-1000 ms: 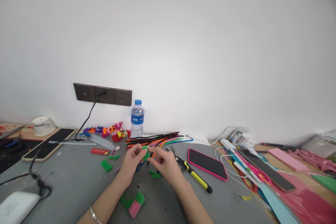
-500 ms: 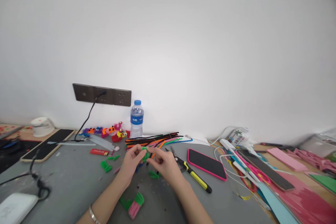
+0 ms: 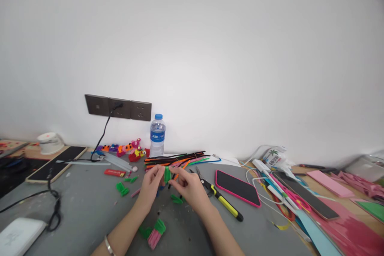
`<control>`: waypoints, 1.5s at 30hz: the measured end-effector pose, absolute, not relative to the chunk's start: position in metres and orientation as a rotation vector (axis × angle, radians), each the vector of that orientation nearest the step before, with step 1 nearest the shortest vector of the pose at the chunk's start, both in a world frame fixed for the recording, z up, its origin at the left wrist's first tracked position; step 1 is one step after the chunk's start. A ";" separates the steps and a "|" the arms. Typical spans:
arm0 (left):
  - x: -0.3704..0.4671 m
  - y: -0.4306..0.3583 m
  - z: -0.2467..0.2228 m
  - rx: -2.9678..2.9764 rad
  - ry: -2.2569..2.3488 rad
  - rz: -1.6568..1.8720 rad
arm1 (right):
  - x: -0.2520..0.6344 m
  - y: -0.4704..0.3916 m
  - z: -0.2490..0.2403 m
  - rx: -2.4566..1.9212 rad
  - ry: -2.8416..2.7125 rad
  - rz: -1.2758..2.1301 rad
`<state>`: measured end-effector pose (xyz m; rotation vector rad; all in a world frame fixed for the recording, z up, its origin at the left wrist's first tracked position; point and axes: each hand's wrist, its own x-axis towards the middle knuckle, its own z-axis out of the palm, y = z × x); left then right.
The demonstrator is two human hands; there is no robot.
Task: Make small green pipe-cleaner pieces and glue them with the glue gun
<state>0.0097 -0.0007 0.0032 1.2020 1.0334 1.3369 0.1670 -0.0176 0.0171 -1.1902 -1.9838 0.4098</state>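
Between my two hands is a small folded bundle of green pipe cleaner [image 3: 167,174]. My left hand [image 3: 151,186] pinches its left side, and my right hand [image 3: 187,188] grips the right side with thumb and forefinger. On the grey mat below my wrists lies a pink and green pipe-cleaner piece [image 3: 156,235]. Loose green pieces [image 3: 122,189] rest left of my hands, and another green piece [image 3: 177,199] is under my right hand. Just behind my fingers spreads a pile of coloured pipe cleaners [image 3: 177,159].
Yellow-and-black pliers [image 3: 226,204] and a pink-edged phone [image 3: 237,188] lie to the right. A water bottle [image 3: 157,138] stands against the wall beside small colourful figures [image 3: 132,150]. At left are another phone [image 3: 57,164], a black cable [image 3: 55,208] and a white device [image 3: 21,236].
The green bundle has turned and now shows more of its length between my fingertips. Both hands stay in nearly the same place, and the view has shifted slightly.
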 end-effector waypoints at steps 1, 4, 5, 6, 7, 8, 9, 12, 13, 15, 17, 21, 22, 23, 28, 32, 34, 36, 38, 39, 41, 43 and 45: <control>0.010 -0.001 0.003 1.207 1.036 1.340 | 0.167 -0.018 0.018 -1.189 -1.991 0.407; 0.009 0.000 0.002 1.226 1.045 1.329 | 0.167 -0.018 0.019 -1.191 -2.001 0.411; 0.009 0.001 0.002 1.229 1.048 1.325 | 0.167 -0.018 0.018 -1.194 -2.001 0.417; 0.009 0.001 0.002 1.229 1.050 1.325 | 0.167 -0.018 0.018 -1.193 -2.000 0.421; 0.009 0.001 0.002 1.228 1.052 1.329 | 0.167 -0.018 0.018 -1.190 -2.000 0.425; 0.009 0.001 0.002 1.227 1.053 1.335 | 0.167 -0.018 0.017 -1.185 -2.001 0.431; 0.010 0.001 0.002 1.225 1.053 1.341 | 0.166 -0.018 0.017 -1.178 -2.004 0.439; 0.010 0.001 0.001 1.224 1.056 1.359 | 0.165 -0.017 0.015 -1.156 -2.010 0.457; 0.010 0.001 0.001 1.224 1.056 1.365 | 0.165 -0.017 0.015 -1.154 -2.012 0.458; 0.010 0.002 0.000 1.231 1.057 1.369 | 0.165 -0.017 0.013 -1.155 -2.013 0.457; 0.009 0.002 -0.002 1.247 1.053 1.362 | 0.165 -0.017 0.012 -1.157 -2.014 0.454; 0.008 0.002 -0.002 1.261 1.044 1.327 | 0.167 -0.017 0.012 -1.172 -2.013 0.423; 0.008 0.002 -0.001 1.263 1.041 1.320 | 0.168 -0.017 0.013 -1.181 -2.009 0.412; 0.008 0.001 0.000 1.264 1.039 1.317 | 0.168 -0.017 0.014 -1.190 -2.004 0.402; 0.008 -0.001 0.006 1.246 1.018 1.319 | 0.169 -0.018 0.017 -1.215 -1.997 0.381; 0.010 -0.001 0.008 1.222 1.010 1.297 | 0.169 -0.017 0.017 -1.218 -1.991 0.371; 0.011 0.000 0.007 1.205 1.010 1.293 | 0.169 -0.016 0.015 -1.210 -1.981 0.358; 0.011 0.001 0.005 1.202 1.000 1.294 | 0.170 -0.016 0.013 -1.202 -1.974 0.347; 0.012 0.002 0.003 1.209 0.987 1.309 | 0.170 -0.015 0.011 -1.193 -1.975 0.351; 0.012 0.002 0.003 1.212 0.981 1.317 | 0.171 -0.015 0.011 -1.189 -1.976 0.358; 0.012 0.003 0.002 1.214 0.979 1.328 | 0.172 -0.014 0.010 -1.185 -1.978 0.373; 0.011 0.003 0.002 1.224 0.982 1.314 | 0.172 -0.014 0.010 -1.187 -1.976 0.382; 0.010 0.002 0.001 1.248 0.979 1.293 | 0.172 -0.014 0.010 -1.194 -1.970 0.394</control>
